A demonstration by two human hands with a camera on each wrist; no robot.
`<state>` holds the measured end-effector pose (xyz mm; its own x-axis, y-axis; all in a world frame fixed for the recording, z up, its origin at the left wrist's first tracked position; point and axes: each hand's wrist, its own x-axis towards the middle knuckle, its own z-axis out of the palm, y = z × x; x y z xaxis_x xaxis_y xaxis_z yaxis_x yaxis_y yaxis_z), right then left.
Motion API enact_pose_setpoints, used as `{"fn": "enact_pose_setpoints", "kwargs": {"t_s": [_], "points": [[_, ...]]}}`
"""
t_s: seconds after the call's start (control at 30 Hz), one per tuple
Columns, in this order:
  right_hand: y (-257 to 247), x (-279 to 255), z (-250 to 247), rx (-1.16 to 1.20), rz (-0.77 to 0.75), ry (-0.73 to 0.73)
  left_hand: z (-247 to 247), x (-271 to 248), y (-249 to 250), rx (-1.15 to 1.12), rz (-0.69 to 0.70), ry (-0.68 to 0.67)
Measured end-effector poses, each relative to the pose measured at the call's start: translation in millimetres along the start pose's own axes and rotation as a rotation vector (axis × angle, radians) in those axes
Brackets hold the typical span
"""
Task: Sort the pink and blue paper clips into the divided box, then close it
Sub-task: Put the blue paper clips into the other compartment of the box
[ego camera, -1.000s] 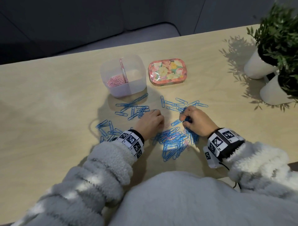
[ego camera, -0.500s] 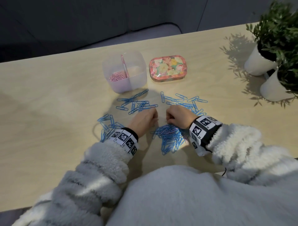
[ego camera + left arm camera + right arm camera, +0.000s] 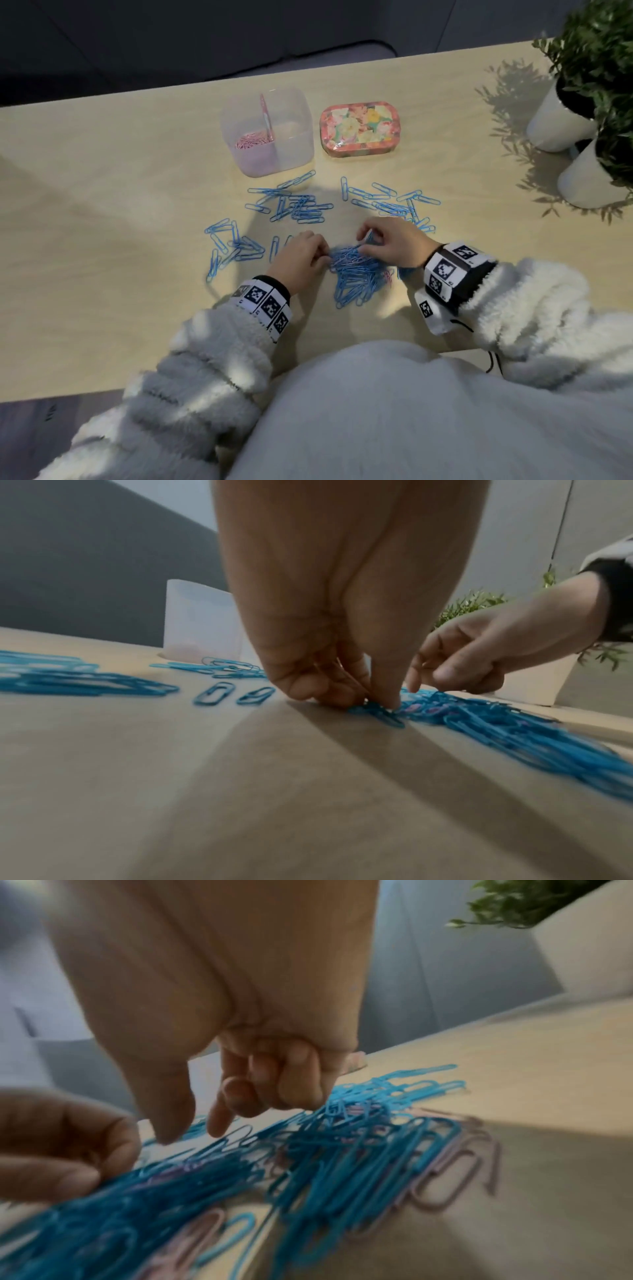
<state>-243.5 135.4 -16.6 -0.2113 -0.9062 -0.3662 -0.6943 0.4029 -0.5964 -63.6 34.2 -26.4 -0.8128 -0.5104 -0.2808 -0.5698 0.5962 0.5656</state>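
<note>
Mixed clip pile (image 3: 356, 274) on table (image 3: 102, 205) between both hands, mostly blue, few pink clips (image 3: 445, 1183) buried at near and right edge. Left hand (image 3: 301, 257) at pile's left edge, thumb and fingertips (image 3: 390, 702) pinching blue clip against table. Right hand (image 3: 394, 243) at pile's far-right edge, thumb and forefinger apart just above clips, other fingers curled; grasp unclear. Pink ones nearer right hand. Divided box (image 3: 298, 150) well beyond pile: pink clips in left compartment, right compartment looks empty. Floral lid (image 3: 359, 126) beside box.

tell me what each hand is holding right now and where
Left hand pinches a blue clip at the near edge of the pile. Right hand: fingers curled over the pile, hold cannot be told.
</note>
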Motion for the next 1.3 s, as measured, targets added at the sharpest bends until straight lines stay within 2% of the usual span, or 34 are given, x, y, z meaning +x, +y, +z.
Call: {"fn": "enact_pose_setpoints", "kwargs": {"t_s": [0.1,0.33,0.47,0.53,0.67,0.77,0.97,1.17,1.3], "points": [[-3,1,7,-0.159,-0.019,0.001,-4,-1,-5,0.01,-0.05,0.077],[12,9,-20,0.003,0.036,0.176,-21,-5,-15,0.049,-0.112,0.177],[21,11,-25,0.06,0.063,0.199,-9,-3,0,-0.03,-0.094,0.129],[23,9,-22,0.052,0.082,0.24,0,0,9,0.009,-0.087,0.085],[21,2,-16,-0.003,0.114,0.336,9,11,17,0.092,-0.062,0.129],[13,-2,-12,-0.065,0.057,0.313,8,20,17,0.128,-0.037,0.139],[6,-2,2,-0.206,0.01,0.19,7,27,18,0.129,-0.004,0.011],[12,2,-6,-0.064,0.055,0.186,6,23,18,0.132,0.015,0.071],[14,11,-20,-0.077,0.081,0.214,7,24,18,0.161,0.029,0.061]]}}
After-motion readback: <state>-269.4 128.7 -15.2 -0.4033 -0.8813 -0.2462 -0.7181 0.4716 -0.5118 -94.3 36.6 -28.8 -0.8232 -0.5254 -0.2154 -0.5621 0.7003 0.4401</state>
